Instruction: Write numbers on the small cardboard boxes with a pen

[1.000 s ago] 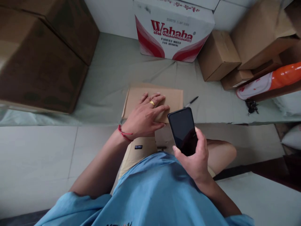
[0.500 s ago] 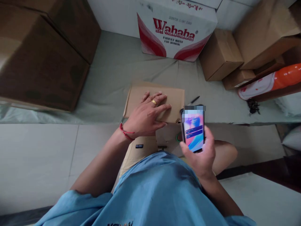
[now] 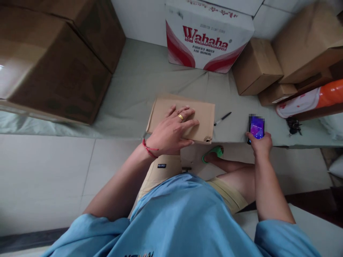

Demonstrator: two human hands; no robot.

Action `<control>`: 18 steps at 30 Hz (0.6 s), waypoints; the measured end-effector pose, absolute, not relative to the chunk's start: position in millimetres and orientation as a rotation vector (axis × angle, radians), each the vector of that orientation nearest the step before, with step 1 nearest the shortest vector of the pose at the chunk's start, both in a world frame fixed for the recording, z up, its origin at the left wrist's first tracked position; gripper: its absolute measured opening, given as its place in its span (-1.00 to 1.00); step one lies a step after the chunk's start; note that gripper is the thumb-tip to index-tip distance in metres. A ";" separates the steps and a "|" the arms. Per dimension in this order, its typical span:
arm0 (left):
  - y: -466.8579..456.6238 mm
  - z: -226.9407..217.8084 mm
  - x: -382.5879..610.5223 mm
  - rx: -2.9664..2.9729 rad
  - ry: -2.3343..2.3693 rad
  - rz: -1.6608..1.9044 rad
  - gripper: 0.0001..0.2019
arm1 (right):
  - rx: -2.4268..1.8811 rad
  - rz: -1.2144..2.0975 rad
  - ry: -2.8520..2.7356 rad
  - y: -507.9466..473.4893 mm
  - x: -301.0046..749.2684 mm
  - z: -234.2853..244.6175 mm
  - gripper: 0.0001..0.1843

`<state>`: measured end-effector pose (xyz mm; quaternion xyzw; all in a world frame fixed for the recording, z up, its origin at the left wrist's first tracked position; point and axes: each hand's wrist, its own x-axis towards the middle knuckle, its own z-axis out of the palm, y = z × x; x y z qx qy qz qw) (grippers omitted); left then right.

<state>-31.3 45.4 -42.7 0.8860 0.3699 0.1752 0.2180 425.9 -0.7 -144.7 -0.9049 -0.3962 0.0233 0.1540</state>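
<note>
My left hand (image 3: 178,125) lies with fingers spread on a flat brown cardboard box (image 3: 205,114) at the near edge of the covered table. A gold ring is on one finger and a red cord circles the wrist. One near corner of the box looks worn. Farther right, my right hand (image 3: 259,142) grips a smartphone (image 3: 256,127) by its lower end, screen lit purple and facing up. The phone is over the table's near edge; whether it touches the cloth I cannot tell. Between box and phone lies a pen (image 3: 223,118).
A Wahaha water carton (image 3: 209,39) stands against the wall. Large cardboard boxes (image 3: 59,67) fill the left, with more cartons (image 3: 257,66) at the back right. An orange and white cylinder (image 3: 313,96) and keys (image 3: 294,125) lie at right on the green tablecloth (image 3: 139,78).
My right hand has carried the phone away from beside the box, out to the right toward the keys. The pen now shows fully. My left hand stays on the box.
</note>
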 end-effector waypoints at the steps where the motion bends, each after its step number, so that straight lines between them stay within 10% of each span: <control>1: 45.5 -42.5 -31.4 2.454 1.027 0.482 -0.33 | -2.636 0.062 -1.099 3.2 425.3 -142.0 -0.14; 7: 45.4 -42.7 -31.6 2.488 1.034 0.428 -0.30 | -2.807 0.085 -1.151 18.6 417.9 -125.9 -0.04; 18: 73.0 -21.0 -40.0 2.637 1.103 0.086 0.32 | -2.182 -0.195 -1.245 -25.3 418.0 -142.2 -0.22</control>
